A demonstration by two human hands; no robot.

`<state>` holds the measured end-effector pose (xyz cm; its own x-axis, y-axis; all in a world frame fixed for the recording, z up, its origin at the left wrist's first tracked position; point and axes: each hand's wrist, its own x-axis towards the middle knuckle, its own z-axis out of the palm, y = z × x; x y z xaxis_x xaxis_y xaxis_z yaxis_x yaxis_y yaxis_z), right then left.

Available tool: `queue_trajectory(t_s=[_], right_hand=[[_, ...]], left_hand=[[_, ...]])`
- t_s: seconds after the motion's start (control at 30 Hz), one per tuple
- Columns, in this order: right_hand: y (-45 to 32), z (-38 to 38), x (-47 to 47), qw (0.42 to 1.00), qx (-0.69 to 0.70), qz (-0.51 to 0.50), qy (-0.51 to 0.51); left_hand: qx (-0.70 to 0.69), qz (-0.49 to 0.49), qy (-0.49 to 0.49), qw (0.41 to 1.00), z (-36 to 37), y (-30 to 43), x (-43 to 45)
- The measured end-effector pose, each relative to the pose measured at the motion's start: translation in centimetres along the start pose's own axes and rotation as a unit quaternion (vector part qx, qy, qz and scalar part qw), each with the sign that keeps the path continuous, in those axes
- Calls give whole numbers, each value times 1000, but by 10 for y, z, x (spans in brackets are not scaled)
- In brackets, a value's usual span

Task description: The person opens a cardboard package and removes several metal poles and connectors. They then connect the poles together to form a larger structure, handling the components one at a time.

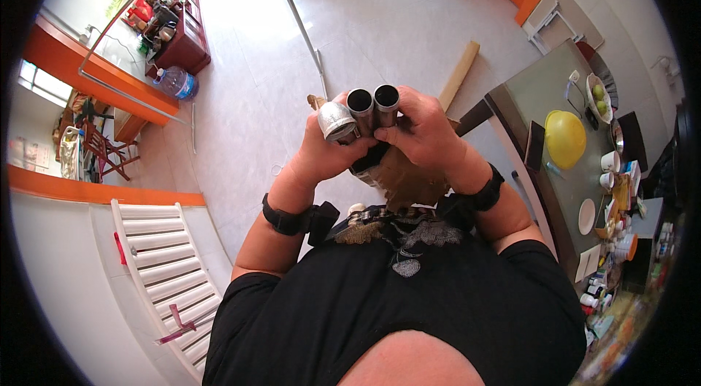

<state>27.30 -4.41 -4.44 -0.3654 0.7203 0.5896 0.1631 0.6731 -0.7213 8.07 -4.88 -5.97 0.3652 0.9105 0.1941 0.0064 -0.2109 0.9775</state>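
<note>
Two open-ended metal tubes, a middle one (363, 124) and a right one (385, 115), stand side by side with their dark mouths facing up. Left of them is a silvery fitting with a rounded top (334, 116); whether it is joined to a tube is unclear. My left hand (320, 153) wraps the fitting and the middle tube, its thumb across the front. My right hand (430, 131) grips the right tube, thumb against its near side. Torn brown cardboard (413, 175) hangs below my hands, close to my body. The tubes' lower ends are hidden.
A table (520, 87) at the right bears a yellow bowl-like object (565, 139), cups and many small items. A thin metal pole (298, 13) rises ahead. A long cardboard-coloured strip (460, 76) lies beyond my right hand. At the left are a white radiator (164, 254) and a large water bottle (178, 83).
</note>
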Motion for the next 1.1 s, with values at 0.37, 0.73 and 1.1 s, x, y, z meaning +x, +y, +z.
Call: queue_trajectory(t_s=[0.37, 0.73, 1.1], right_hand=[[-138, -72, 117, 961, 70, -159, 215], [-163, -58, 157, 941, 153, -133, 270], [-151, -47, 161, 921, 241, -148, 270]], left_hand=[[37, -23, -11, 999, 26, -13, 12], [-57, 38, -9, 998, 24, -43, 27], [-64, 60, 17, 996, 19, -39, 40]])
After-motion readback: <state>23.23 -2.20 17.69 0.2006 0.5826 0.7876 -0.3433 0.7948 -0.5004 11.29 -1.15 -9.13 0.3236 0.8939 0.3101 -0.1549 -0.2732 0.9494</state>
